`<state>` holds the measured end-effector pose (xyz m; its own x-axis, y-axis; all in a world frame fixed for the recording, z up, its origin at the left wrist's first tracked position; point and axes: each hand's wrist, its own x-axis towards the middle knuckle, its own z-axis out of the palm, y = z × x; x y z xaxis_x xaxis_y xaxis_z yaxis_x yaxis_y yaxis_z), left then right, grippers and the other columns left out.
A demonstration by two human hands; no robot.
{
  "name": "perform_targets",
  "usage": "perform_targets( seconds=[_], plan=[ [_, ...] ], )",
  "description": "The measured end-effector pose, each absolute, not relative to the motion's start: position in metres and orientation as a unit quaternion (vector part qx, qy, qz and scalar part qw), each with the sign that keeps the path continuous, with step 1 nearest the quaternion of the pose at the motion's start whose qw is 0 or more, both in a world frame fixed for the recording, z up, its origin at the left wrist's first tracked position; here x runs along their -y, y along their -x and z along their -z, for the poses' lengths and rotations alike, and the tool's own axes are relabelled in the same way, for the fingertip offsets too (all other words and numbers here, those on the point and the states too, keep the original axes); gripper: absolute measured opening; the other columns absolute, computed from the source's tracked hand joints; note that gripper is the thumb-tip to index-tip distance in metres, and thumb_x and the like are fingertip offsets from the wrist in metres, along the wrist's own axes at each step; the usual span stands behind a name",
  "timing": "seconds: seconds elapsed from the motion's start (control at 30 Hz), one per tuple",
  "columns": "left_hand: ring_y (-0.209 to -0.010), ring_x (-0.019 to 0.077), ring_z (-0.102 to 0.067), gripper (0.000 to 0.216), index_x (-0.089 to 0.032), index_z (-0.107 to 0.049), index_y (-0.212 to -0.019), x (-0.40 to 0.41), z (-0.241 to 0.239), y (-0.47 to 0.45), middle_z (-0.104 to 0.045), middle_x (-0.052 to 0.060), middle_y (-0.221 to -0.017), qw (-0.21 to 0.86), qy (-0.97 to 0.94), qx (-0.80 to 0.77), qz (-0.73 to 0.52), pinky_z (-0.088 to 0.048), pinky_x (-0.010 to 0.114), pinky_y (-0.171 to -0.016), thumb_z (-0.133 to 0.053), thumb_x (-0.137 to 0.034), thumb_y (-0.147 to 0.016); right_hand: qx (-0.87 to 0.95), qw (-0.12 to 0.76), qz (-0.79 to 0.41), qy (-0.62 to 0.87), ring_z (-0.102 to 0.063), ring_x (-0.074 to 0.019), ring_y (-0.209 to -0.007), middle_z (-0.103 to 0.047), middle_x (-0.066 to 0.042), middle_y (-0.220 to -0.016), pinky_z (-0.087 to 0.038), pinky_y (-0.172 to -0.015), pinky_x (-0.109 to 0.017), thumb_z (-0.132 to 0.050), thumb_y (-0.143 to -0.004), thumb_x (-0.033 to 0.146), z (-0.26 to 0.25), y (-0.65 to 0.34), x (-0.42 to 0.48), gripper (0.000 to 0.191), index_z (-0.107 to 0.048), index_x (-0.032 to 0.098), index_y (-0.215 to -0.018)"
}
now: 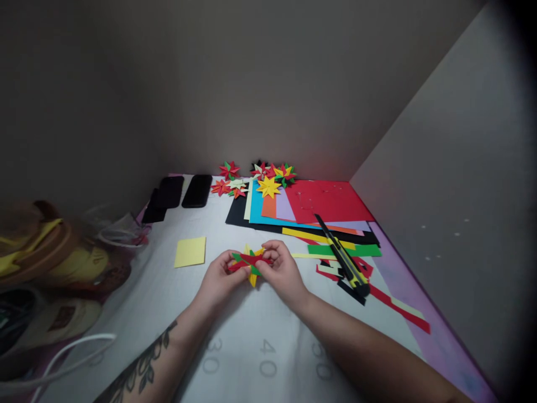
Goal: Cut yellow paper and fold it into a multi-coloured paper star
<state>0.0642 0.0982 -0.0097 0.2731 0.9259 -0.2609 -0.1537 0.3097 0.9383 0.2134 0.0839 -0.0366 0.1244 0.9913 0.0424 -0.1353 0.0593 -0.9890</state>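
Note:
Both hands meet over the middle of the white mat (pixel 235 341). Between them is a folded paper star (pixel 250 263) of red, green and yellow strips. My left hand (pixel 220 280) pinches its left side. My right hand (pixel 283 268) pinches its right side, fingers curled over the top. The star is just above the mat.
Several finished paper stars (pixel 255 179) lie at the back by the wall. A stack of coloured paper sheets (pixel 310 210) with a yellow-black utility knife (pixel 344 260) and paper strips (pixel 398 310) lies to the right. A yellow square (pixel 190 251), two black phones (pixel 184 191) and bags (pixel 50 263) lie left.

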Motion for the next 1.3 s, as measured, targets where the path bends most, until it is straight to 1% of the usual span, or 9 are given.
perform_targets(
  seconds=[0.13, 0.3, 0.43, 0.53, 0.6, 0.8, 0.97, 1.1, 1.3],
  plan=[
    [-0.063, 0.0128, -0.061, 0.027, -0.016, -0.057, -0.083, -0.097, 0.012, -0.066, -0.066, 0.000, -0.072, 0.667, -0.440, -0.455, -0.392, -0.045, 0.023, -0.061, -0.076, -0.027, -0.067, 0.446, 0.574, -0.482, 0.490, -0.057, -0.0132, -0.068, -0.054, 0.004, -0.075, -0.048, -0.063, -0.026, -0.062, -0.073, 0.019, 0.039, -0.212, -0.083, 0.032, -0.047, 0.025, -0.100],
    [-0.066, 0.0142, -0.062, 0.018, -0.017, -0.059, -0.083, -0.097, 0.011, -0.064, -0.067, 0.001, -0.075, 0.621, -0.495, -0.474, -0.381, -0.047, 0.024, -0.063, -0.070, -0.024, -0.071, 0.474, 0.568, -0.443, 0.506, -0.060, -0.0148, -0.078, -0.058, 0.001, -0.084, -0.049, -0.071, -0.028, -0.064, -0.073, 0.017, 0.039, -0.212, -0.080, 0.032, -0.048, 0.025, -0.100],
    [-0.077, 0.0177, -0.066, 0.008, -0.019, -0.066, -0.082, -0.097, 0.009, -0.056, -0.071, 0.003, -0.083, 0.488, -0.628, -0.468, -0.384, -0.050, 0.027, -0.071, -0.065, -0.019, -0.074, 0.549, 0.555, -0.391, 0.488, -0.060, -0.0179, -0.090, -0.060, -0.002, -0.095, -0.048, -0.078, -0.033, -0.062, -0.073, 0.012, 0.032, -0.217, -0.079, 0.024, -0.054, 0.024, -0.092],
    [-0.094, 0.0221, -0.066, 0.013, -0.023, -0.070, -0.085, -0.099, 0.011, -0.048, -0.074, 0.005, -0.091, 0.391, -0.735, -0.391, -0.393, -0.049, 0.035, -0.087, -0.062, -0.017, -0.076, 0.620, 0.550, -0.323, 0.457, -0.058, -0.0203, -0.097, -0.058, -0.005, -0.100, -0.048, -0.080, -0.034, -0.061, -0.073, 0.009, 0.027, -0.221, -0.076, 0.015, -0.058, 0.023, -0.074],
    [-0.106, 0.0244, -0.062, 0.013, -0.024, -0.070, -0.084, -0.102, 0.012, -0.044, -0.074, 0.006, -0.095, 0.337, -0.777, -0.351, -0.400, -0.044, 0.041, -0.095, -0.062, -0.017, -0.077, 0.644, 0.551, -0.293, 0.443, -0.057, -0.0213, -0.097, -0.057, -0.006, -0.102, -0.049, -0.077, -0.035, -0.062, -0.073, 0.009, 0.026, -0.222, -0.073, 0.015, -0.058, 0.023, -0.071],
    [-0.123, 0.0270, -0.048, 0.012, -0.024, -0.070, -0.081, -0.105, 0.012, -0.041, -0.061, 0.009, -0.125, 0.181, -0.823, -0.314, -0.438, -0.041, 0.046, -0.098, -0.062, -0.017, -0.078, 0.667, 0.567, -0.229, 0.426, -0.054, -0.0222, -0.101, -0.053, -0.006, -0.109, -0.048, -0.080, -0.038, -0.058, -0.075, 0.005, 0.027, -0.222, -0.070, 0.020, -0.060, 0.024, -0.072],
    [-0.129, 0.0291, -0.038, 0.012, -0.026, -0.071, -0.081, -0.102, 0.010, -0.039, -0.050, 0.006, -0.136, 0.098, -0.826, -0.315, -0.458, -0.036, 0.050, -0.102, -0.063, -0.017, -0.078, 0.668, 0.572, -0.212, 0.426, -0.055, -0.0221, -0.099, -0.051, -0.006, -0.107, -0.048, -0.081, -0.038, -0.060, -0.075, 0.007, 0.024, -0.222, -0.069, 0.018, -0.059, 0.024, -0.072],
    [-0.130, 0.0309, -0.036, 0.014, -0.027, -0.072, -0.082, -0.102, 0.011, -0.040, -0.047, 0.005, -0.136, 0.084, -0.824, -0.309, -0.468, -0.035, 0.052, -0.102, -0.063, -0.016, -0.078, 0.665, 0.582, -0.218, 0.414, -0.055, -0.0199, -0.094, -0.050, -0.004, -0.101, -0.049, -0.078, -0.036, -0.061, -0.075, 0.005, 0.024, -0.223, -0.068, 0.021, -0.059, 0.025, -0.074],
    [-0.116, 0.0266, -0.047, 0.009, -0.028, -0.071, -0.082, -0.103, 0.010, -0.041, -0.060, 0.006, -0.117, 0.088, -0.823, -0.312, -0.466, -0.041, 0.047, -0.095, -0.066, -0.022, -0.078, 0.649, 0.585, -0.245, 0.421, -0.056, -0.0206, -0.093, -0.052, -0.004, -0.098, -0.048, -0.080, -0.037, -0.064, -0.076, 0.010, 0.028, -0.222, -0.071, 0.018, -0.057, 0.026, -0.079]
  ],
)
